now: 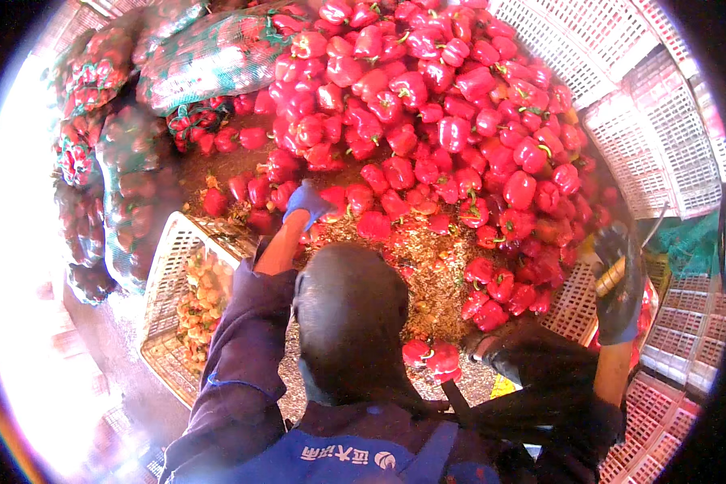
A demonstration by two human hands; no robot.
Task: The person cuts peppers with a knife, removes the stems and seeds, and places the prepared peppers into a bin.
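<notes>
My left hand (307,202), in a blue glove, reaches to the near left edge of a big heap of red bell peppers (452,133). Its fingers are stretched out beside a pepper (333,196), and I see nothing gripped in them. At the far right, my right hand (617,290) wears a dark glove and is closed round the yellowish handle of a knife (611,277). The thin blade points up and right. A dark rounded shape (351,319), probably my bent knee, stands between my arms. Two peppers (433,356) lie apart near my other leg.
A cream crate (157,294) at left holds pale yellow-orange pieces, perhaps pepper cores. Net sacks (129,194) of peppers are stacked behind it. White crates (649,133) line the right, beside green netting (690,242). Yellowish scraps (436,282) cover the ground before the heap.
</notes>
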